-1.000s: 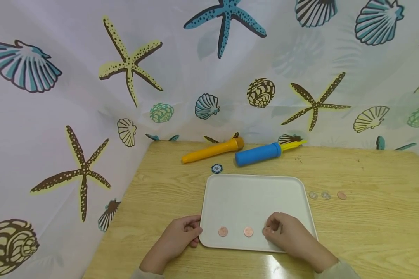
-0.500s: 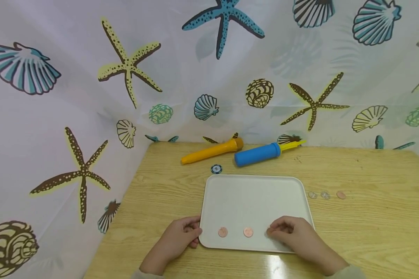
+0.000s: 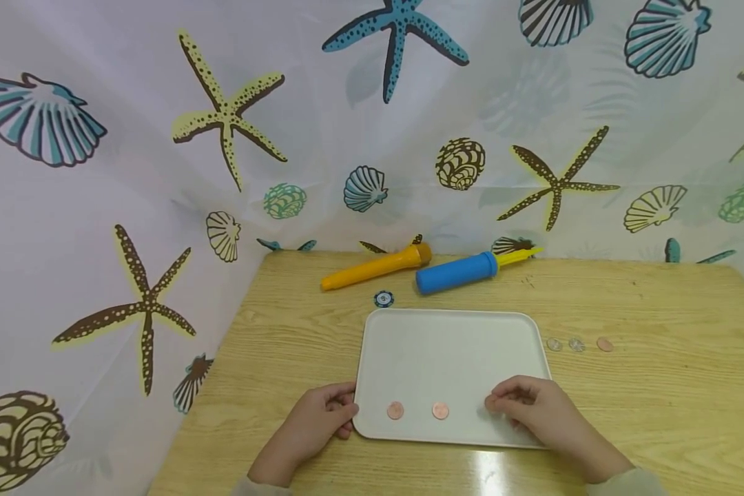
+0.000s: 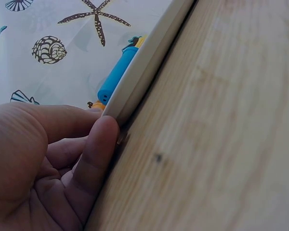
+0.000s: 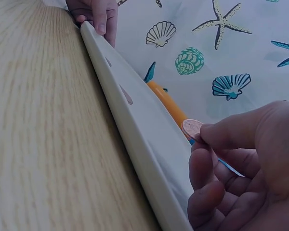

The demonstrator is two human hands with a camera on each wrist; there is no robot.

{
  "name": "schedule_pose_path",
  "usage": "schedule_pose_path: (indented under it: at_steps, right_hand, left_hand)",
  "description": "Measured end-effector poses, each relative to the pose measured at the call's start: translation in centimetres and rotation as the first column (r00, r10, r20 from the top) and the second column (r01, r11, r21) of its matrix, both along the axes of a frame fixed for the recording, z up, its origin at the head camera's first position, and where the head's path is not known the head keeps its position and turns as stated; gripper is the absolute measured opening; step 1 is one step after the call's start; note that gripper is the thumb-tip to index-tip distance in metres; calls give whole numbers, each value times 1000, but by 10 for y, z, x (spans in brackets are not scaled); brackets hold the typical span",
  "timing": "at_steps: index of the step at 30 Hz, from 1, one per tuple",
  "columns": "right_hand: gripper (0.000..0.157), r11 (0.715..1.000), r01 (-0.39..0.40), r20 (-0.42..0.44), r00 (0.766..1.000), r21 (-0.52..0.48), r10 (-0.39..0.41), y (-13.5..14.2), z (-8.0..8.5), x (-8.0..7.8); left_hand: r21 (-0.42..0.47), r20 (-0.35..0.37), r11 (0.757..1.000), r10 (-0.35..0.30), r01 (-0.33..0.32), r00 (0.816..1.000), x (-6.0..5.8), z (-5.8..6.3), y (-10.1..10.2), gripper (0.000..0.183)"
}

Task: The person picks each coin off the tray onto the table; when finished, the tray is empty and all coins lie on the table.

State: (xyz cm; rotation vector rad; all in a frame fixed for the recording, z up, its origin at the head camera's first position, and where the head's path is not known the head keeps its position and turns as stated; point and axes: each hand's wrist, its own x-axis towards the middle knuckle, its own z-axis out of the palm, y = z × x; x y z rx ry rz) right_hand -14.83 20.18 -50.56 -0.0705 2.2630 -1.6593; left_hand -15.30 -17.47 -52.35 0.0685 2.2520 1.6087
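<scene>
Pinching copper coin (image 5: pixel 191 128), right hand (image 3: pixel 541 408) partly hides it; markings unclear

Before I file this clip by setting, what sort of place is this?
Probably a staged tabletop workspace: a starfish-print curtain screens the back and left of a wood-grain table, which bears a white tray.

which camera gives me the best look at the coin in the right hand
The right wrist view: the coin shows large there, one face visible, pinched by the right hand. The head view shows it only small; the left wrist view misses it.
</scene>
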Motion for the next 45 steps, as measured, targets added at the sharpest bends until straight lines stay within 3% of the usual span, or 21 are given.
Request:
schedule_pose_path:
  at_steps: [11,20,29,32,45]
  right_hand:
    - [33,999,44,4,999,26,-44,10,4,0]
    - [32,996,50,32,998,-76,-48,26,9,2]
    - [29,991,99,50,994,-88,-95,38,12,3]
    - [28,992,97,31,995,-78,-95,45,12,3]
    - [29,985,174,92,981,3,-173,73,-1,2]
  left_hand:
    - [-5,-1,1000,-7,7,1000,-1,-2,-4,53]
    - [-6,3,1000,-3,3,1000,0,1,-3,52]
    - [-1,4,1000,-1,1,1000,-2,-1,-3,52]
    - [1,-1,1000,0,0,1000,-1,1,-1,52]
    - [1,3,1000,1,-1,1000,1,2,1,51]
